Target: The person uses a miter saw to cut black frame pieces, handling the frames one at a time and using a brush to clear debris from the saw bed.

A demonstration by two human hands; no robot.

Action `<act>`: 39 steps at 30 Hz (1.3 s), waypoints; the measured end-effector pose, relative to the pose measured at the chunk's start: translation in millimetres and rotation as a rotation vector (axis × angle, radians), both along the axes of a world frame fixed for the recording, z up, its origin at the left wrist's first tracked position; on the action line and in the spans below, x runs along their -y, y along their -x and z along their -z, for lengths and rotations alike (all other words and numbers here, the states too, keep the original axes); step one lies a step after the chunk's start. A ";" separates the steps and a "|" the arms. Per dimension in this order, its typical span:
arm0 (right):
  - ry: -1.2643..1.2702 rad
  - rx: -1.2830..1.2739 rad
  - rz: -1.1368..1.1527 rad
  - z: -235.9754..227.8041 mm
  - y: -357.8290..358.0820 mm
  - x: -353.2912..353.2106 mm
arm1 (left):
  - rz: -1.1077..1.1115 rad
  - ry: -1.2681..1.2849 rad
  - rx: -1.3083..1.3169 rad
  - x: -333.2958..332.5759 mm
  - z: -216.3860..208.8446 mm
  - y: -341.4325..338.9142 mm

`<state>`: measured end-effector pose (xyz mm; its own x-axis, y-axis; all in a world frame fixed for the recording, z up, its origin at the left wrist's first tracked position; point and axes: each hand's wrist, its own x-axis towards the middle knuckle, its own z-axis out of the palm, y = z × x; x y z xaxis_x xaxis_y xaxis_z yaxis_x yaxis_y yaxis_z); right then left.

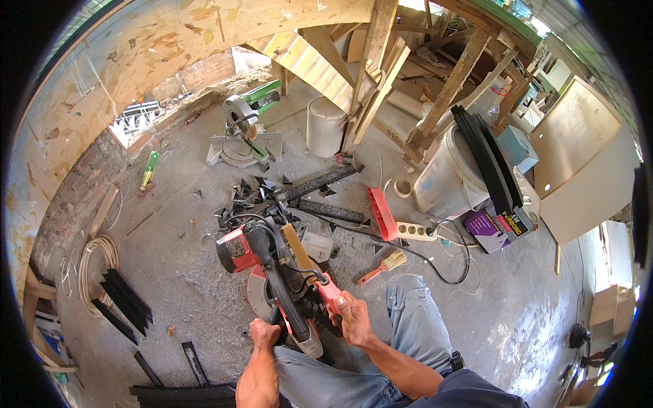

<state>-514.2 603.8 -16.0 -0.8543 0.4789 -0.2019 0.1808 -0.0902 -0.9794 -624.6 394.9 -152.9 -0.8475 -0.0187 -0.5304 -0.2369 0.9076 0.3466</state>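
A red and black miter saw (279,272) stands on the floor between my legs, its motor to the left and its round blade partly showing under the guard. My right hand (354,318) is wrapped round the saw's red handle (329,292). At the saw's near left side, my left hand (264,334) is closed in a fist; what it grips is hidden. Beyond the saw lies a heap of black offcuts (253,194), many of them triangular. Longer black strips (323,182) lie beside the heap, dusty with shavings.
A second saw, green (245,132), stands further back near a white bucket (325,126). To the right are a paintbrush (384,265), a power strip (415,232) with its cable, and a large bucket (445,180) bearing black strips. Coiled cable (98,255) and more black strips (126,299) lie left.
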 end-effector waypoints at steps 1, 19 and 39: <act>-0.002 -0.003 -0.004 -1.7 0.2 0.1 | -0.004 -0.003 0.005 0.4 -0.5 -0.1; 0.003 0.002 -0.004 -0.1 -0.2 0.4 | -0.010 0.017 -0.007 1.6 4.9 0.0; 0.021 0.022 -0.016 1.9 -0.8 -0.8 | -0.004 -0.004 -0.013 2.6 10.5 -0.4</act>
<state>-513.4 604.6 -17.9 -0.8569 0.4609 -0.2307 0.2042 -0.1074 -0.9730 -624.2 392.3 -163.4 -0.8543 -0.0201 -0.5194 -0.2360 0.9053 0.3532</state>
